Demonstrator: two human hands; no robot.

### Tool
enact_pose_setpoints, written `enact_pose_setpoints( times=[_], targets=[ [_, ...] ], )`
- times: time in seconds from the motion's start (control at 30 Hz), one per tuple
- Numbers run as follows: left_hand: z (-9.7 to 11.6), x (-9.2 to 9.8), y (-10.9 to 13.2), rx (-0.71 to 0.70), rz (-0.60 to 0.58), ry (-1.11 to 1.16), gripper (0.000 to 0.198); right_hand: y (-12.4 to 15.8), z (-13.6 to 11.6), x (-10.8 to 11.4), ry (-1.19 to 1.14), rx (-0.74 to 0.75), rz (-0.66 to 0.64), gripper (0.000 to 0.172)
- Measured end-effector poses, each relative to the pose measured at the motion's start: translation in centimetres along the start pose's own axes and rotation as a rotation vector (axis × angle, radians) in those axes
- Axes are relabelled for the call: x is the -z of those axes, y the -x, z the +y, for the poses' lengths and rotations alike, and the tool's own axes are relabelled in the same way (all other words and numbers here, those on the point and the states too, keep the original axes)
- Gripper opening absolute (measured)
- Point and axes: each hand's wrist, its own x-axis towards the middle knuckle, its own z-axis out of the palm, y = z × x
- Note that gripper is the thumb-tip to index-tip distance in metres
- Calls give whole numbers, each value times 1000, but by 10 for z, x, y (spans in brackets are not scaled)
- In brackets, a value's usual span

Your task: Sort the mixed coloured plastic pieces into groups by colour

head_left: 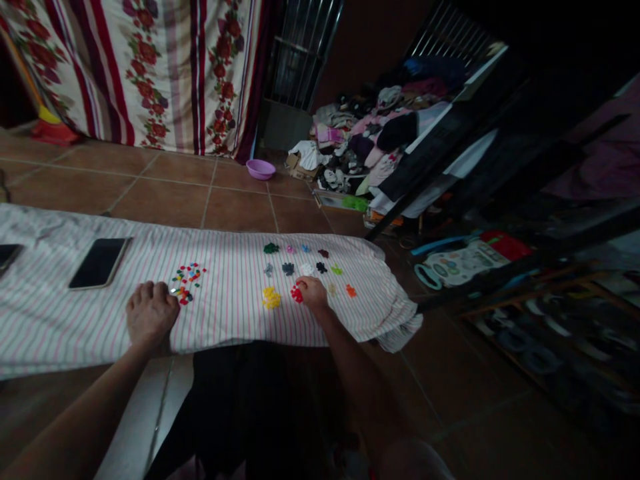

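Note:
My left hand (pixel 151 311) rests on the striped cloth with its fingers curled under, right beside a loose pile of mixed small coloured pieces (pixel 189 275). Whether anything is inside that hand is hidden. At a little heap of red pieces (pixel 297 293), my right hand (pixel 313 293) has its fingertips pinched together; what lies between them is too small to make out. Left of it is a yellow heap (pixel 271 298). Around are small heaps sorted by colour: dark green (pixel 271 248), dark grey (pixel 288 269), white (pixel 307 269), black (pixel 321 267), lime (pixel 337 269), brown (pixel 323 253) and orange (pixel 351 291).
A phone (pixel 99 263) lies on the striped cloth (pixel 235 267) at left, with another dark device (pixel 7 255) at the edge. Beyond the cloth, a purple basin (pixel 261 169) stands on the tiled floor. Clothes (pixel 373 130) are piled behind, and dark bars slant across the right.

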Motion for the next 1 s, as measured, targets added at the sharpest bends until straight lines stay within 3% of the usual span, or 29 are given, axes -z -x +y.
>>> enact_pose_setpoints(
  times=[0.5, 1.0],
  targets=[
    [5, 7, 1, 16, -25, 8, 33, -7, -4, 12, 69, 34, -153, 32],
    [4, 6, 0, 11, -59, -25, 34, -5, -4, 13, 78, 27, -171, 31]
  ],
)
